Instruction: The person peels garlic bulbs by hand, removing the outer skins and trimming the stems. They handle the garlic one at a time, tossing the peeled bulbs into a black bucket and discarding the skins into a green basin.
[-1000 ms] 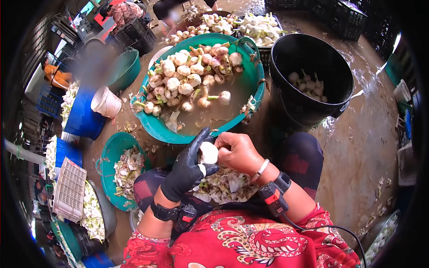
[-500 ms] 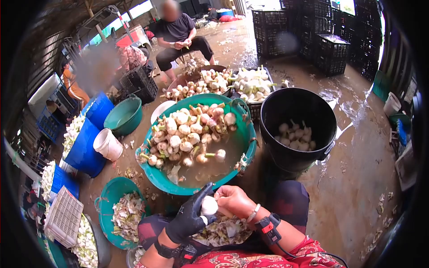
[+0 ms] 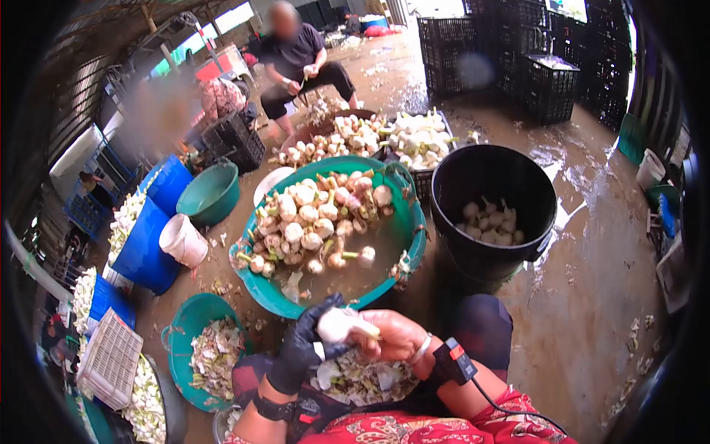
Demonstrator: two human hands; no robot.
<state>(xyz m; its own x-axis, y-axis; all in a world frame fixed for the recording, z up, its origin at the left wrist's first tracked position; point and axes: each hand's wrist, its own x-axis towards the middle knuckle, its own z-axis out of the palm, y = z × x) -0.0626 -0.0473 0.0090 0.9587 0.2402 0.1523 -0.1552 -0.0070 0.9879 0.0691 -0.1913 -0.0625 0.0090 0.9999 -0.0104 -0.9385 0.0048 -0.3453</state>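
In the head view, my left hand [image 3: 302, 354], in a black glove, is closed around a white garlic bulb [image 3: 337, 324] above my lap. My bare right hand [image 3: 401, 334] is closed at the stem end of the same bulb, its palm turned partly up. The bulb lies tilted, stem pointing right. Below both hands, a heap of garlic peelings [image 3: 366, 379] rests in my lap. Just ahead stands a wide green tub [image 3: 259, 290] with murky water and many unpeeled garlic bulbs [image 3: 303, 222].
A black bucket [image 3: 473, 263] holding several white bulbs stands right of the tub. On the left are a green basin [image 3: 180, 364] of peelings, a white pail [image 3: 183, 240] and blue barrels [image 3: 151, 255]. A co-worker [image 3: 296, 55] sits beyond; black crates [image 3: 551, 92] stand at the back right.
The bulb has turned from upright to lying with its stem rightward, and moved slightly up and left. My right hand has rolled from knuckles up to a more open-palmed hold.
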